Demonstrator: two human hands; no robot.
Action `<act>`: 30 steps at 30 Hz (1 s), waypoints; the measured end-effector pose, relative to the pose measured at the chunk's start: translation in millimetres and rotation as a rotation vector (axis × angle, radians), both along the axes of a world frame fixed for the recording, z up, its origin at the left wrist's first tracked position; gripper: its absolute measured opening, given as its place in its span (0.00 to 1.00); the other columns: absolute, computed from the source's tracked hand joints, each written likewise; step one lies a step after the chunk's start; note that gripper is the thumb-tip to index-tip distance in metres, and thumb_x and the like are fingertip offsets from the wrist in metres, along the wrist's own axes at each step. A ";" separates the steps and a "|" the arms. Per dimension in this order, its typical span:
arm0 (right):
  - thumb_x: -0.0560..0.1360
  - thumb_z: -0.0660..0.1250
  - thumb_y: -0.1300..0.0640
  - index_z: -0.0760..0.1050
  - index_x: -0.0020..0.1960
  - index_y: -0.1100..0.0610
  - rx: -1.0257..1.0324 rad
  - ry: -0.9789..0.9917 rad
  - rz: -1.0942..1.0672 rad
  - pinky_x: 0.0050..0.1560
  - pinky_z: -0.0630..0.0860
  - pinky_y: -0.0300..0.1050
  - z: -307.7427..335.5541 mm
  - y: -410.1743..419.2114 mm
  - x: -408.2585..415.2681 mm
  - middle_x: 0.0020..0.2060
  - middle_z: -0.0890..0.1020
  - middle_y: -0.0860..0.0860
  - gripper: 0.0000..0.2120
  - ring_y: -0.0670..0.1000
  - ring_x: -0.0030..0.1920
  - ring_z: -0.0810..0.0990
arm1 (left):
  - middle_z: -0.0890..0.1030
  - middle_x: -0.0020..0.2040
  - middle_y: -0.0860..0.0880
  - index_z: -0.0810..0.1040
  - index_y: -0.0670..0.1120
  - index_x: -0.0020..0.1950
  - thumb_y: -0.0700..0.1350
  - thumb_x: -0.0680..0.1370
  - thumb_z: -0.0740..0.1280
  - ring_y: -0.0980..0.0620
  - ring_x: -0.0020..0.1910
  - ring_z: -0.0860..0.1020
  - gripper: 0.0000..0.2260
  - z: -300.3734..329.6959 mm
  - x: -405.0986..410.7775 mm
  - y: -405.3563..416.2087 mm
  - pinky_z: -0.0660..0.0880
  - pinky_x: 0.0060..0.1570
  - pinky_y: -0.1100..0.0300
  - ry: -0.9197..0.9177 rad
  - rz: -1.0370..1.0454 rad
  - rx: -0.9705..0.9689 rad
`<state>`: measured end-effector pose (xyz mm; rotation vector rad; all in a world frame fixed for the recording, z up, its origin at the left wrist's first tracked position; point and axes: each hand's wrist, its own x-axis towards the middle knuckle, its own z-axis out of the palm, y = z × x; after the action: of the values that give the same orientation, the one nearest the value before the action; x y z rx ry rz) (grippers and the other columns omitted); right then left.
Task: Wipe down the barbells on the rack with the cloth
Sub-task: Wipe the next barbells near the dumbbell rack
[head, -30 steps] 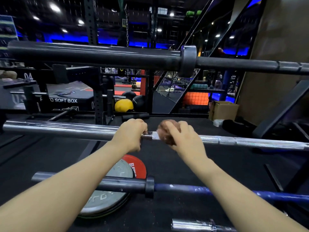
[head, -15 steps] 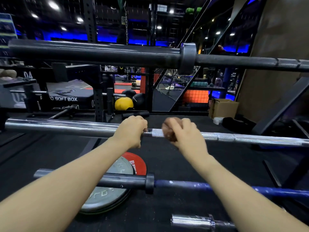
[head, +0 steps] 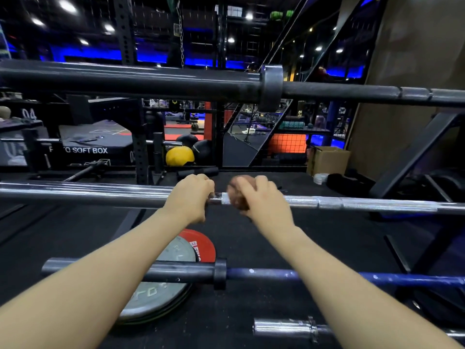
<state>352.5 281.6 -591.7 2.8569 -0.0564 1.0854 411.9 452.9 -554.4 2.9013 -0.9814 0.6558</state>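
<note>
Fingers of both hands curled round the chrome barbell (head: 100,195), mid-rack.

L hand (head: 188,197) grips the bar bare, just left of a short exposed stretch of shaft; R hand (head: 261,200) wraps a brown cloth (head: 235,197) tight round the shaft, cloth bunched under the fingers (head: 251,183) & touching the bar. Hands close, not touching. Black barbell (head: 151,83) runs across above/farther; black-and-blue barbell (head: 276,274) nearer, under the forearms; another chrome sleeve (head: 281,326) nearest, low right. Grey & red weight plates (head: 176,253) lie on the floor below. Yellow ball (head: 180,156) far behind, cardboard box (head: 327,159) far right.
</note>
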 end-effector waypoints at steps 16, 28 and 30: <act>0.70 0.72 0.48 0.62 0.72 0.47 0.007 0.125 0.016 0.48 0.72 0.51 8.7 -4.4 -6.0 0.57 0.68 0.57 0.34 0.59 0.54 0.71 | 0.74 0.56 0.49 0.74 0.47 0.52 0.40 0.69 0.70 0.47 0.56 0.73 0.14 -2.4 -0.5 -4.4 0.72 0.51 0.56 -0.020 0.035 0.006; 0.75 0.67 0.56 0.61 0.72 0.53 -0.018 0.114 -0.002 0.53 0.70 0.49 15.8 36.4 9.2 0.61 0.68 0.58 0.27 0.59 0.57 0.71 | 0.74 0.55 0.47 0.73 0.46 0.51 0.41 0.69 0.69 0.47 0.55 0.73 0.12 -1.2 -2.6 -11.0 0.72 0.49 0.56 -0.060 0.052 0.061; 0.74 0.69 0.53 0.60 0.72 0.50 -0.011 0.137 0.014 0.51 0.71 0.49 15.4 20.3 5.8 0.60 0.68 0.57 0.30 0.58 0.57 0.70 | 0.74 0.56 0.47 0.73 0.45 0.53 0.40 0.69 0.69 0.46 0.56 0.73 0.14 -1.3 -4.7 -10.5 0.71 0.49 0.56 -0.038 0.062 0.074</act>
<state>358.3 301.9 -576.4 2.9172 -0.0212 0.8860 407.2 442.4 -555.7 3.0055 -0.9427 0.6956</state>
